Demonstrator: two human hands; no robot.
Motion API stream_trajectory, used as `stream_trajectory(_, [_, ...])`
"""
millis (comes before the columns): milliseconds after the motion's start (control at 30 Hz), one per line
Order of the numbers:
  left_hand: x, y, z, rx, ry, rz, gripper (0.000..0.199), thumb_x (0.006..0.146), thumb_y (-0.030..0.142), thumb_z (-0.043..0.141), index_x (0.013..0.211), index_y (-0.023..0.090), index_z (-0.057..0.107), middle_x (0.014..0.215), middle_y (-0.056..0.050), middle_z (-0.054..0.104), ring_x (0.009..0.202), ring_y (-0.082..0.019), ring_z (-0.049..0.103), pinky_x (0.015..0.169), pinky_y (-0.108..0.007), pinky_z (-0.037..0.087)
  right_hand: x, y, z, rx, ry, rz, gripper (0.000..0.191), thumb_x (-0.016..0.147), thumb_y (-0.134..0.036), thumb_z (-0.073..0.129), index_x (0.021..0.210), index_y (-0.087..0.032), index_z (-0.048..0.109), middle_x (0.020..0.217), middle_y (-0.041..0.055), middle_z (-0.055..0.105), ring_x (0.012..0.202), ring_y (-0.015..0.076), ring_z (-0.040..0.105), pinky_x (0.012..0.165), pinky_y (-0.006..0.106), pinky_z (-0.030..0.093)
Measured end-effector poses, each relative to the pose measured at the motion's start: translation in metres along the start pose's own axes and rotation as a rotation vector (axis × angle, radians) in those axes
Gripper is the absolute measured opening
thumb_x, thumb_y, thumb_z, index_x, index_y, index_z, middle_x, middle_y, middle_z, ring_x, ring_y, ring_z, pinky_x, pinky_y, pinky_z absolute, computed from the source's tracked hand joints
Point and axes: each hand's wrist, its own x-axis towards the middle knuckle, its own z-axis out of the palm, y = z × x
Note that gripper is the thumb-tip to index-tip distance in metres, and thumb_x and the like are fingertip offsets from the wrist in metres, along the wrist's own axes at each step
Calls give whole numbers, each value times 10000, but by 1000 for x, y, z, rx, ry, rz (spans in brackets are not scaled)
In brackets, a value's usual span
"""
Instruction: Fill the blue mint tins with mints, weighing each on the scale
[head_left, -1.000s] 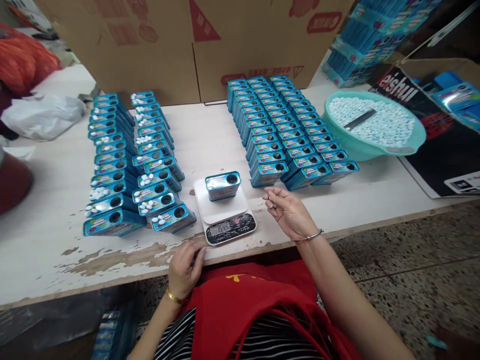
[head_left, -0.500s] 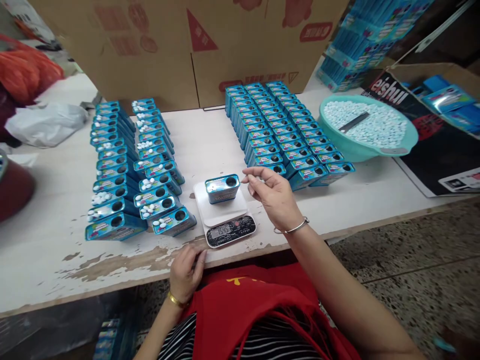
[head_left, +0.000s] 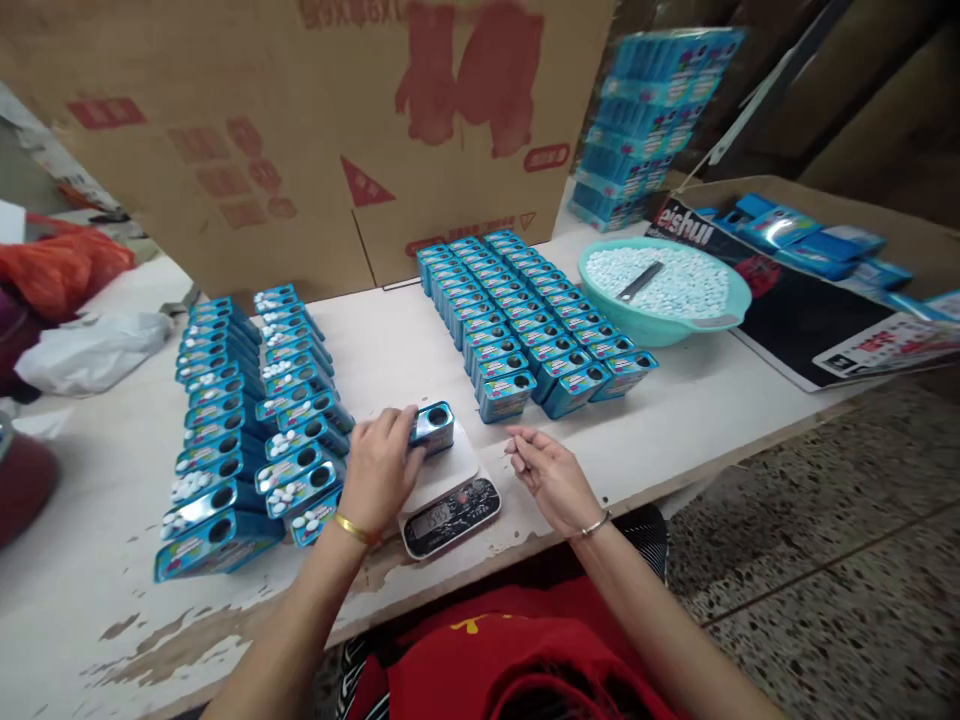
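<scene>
My left hand point(head_left: 379, 468) is wrapped round the left end of a blue tin point(head_left: 437, 430) with a round hole in its top. The tin stands on a white kitchen scale point(head_left: 451, 517), whose dark panel has a lit display. To the right of the scale, my right hand point(head_left: 553, 478) has its thumb and fingertips pinched together above the table. Whatever is between those fingertips is too small to make out. On the left stand two rows of blue tins point(head_left: 225, 540), many with white mints point(head_left: 283, 497) on their tops.
Three rows of tins point(head_left: 506, 395) stand right of centre. Beyond them, a turquoise bowl point(head_left: 637, 328) holds mints and a dark flat strip point(head_left: 641, 281). A cardboard box point(head_left: 300, 240) walls off the back. Stacked blue packs point(head_left: 645, 120) and an open carton point(head_left: 795, 310) are at the right.
My left hand has moved from the table edge up to the tin on the scale and closed round it. My right hand has drawn back slightly from the tin. The view has shifted.
</scene>
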Motion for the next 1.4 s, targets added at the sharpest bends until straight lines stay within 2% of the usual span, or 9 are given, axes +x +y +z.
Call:
stream_trajectory(233, [45, 56, 32, -185, -53, 179, 330, 839, 268, 573, 1147, 170, 506, 967, -73, 612, 885, -225, 557, 769, -371, 361, -14, 15, -41, 32, 121, 4, 409, 583, -424, 776, 863, -155, 649, 677, 3, 568, 508, 66, 398, 429, 200, 237])
stream_trajectory(433, [60, 80, 75, -73, -44, 126, 405, 823, 302, 605, 1195, 172, 513, 1062, -125, 592, 960, -278, 529, 770, -402, 351, -20, 19, -59, 65, 157, 49, 380, 584, -403, 793, 865, -180, 667, 700, -2, 576, 544, 77, 441, 488, 215, 355])
stream_trajectory(533, [39, 69, 58, -122, 32, 103, 509, 840, 362, 595, 1291, 188, 433, 1195, -136, 547, 1077, -273, 507, 866, -402, 353, -25, 24, -66, 78, 160, 95, 374, 573, -376, 811, 872, -196, 675, 719, 0, 587, 560, 82, 448, 499, 215, 382])
stream_trajectory(700, [-32, 18, -14, -46, 203, -122, 292, 840, 377, 603, 1067, 203, 541, 1169, -105, 555, 1113, -254, 502, 950, -419, 345, -26, 33, -60, 49, 66, 175, 360, 577, -376, 810, 867, -200, 689, 729, 5, 582, 556, 88, 434, 459, 217, 354])
stream_trajectory(800, [-76, -15, -37, 149, 99, -178, 235, 809, 405, 634, 932, 208, 596, 1179, -109, 557, 1114, -299, 495, 918, -459, 345, -21, 39, -47, -16, -11, 197, 394, 588, -419, 792, 887, -184, 688, 719, -2, 566, 529, 73, 417, 438, 210, 304])
stream_trajectory(933, [-103, -31, -36, 266, -51, -85, 138, 853, 326, 584, 927, 216, 621, 1263, -119, 539, 1200, -332, 445, 925, -491, 334, -10, 48, -34, -197, -118, 147, 428, 612, -483, 744, 898, -169, 697, 601, -31, 525, 494, 73, 385, 458, 221, 282])
stream_trajectory(1067, [-86, -20, -45, 230, -104, 14, 122, 902, 251, 492, 878, 190, 596, 1181, -104, 590, 1103, -268, 528, 924, -455, 376, -7, 50, -31, -279, -185, 128, 358, 624, -451, 725, 856, -179, 723, 525, -45, 499, 481, 86, 362, 450, 231, 255])
stream_trajectory(1233, [-33, 3, -70, 94, -101, 95, 200, 931, 298, 440, 929, 156, 581, 1144, -116, 572, 958, -206, 573, 777, -334, 475, -15, 45, -28, -288, -214, 148, 320, 652, -410, 705, 852, -161, 718, 538, -44, 523, 474, 69, 355, 426, 212, 216])
stream_trajectory(1400, [15, 17, -43, 85, -251, 224, 198, 923, 293, 452, 860, 159, 582, 1061, -94, 594, 852, -186, 582, 714, -315, 479, -22, 49, -28, -166, -138, 161, 409, 630, -410, 737, 929, -137, 675, 512, -59, 505, 431, 50, 344, 404, 194, 204])
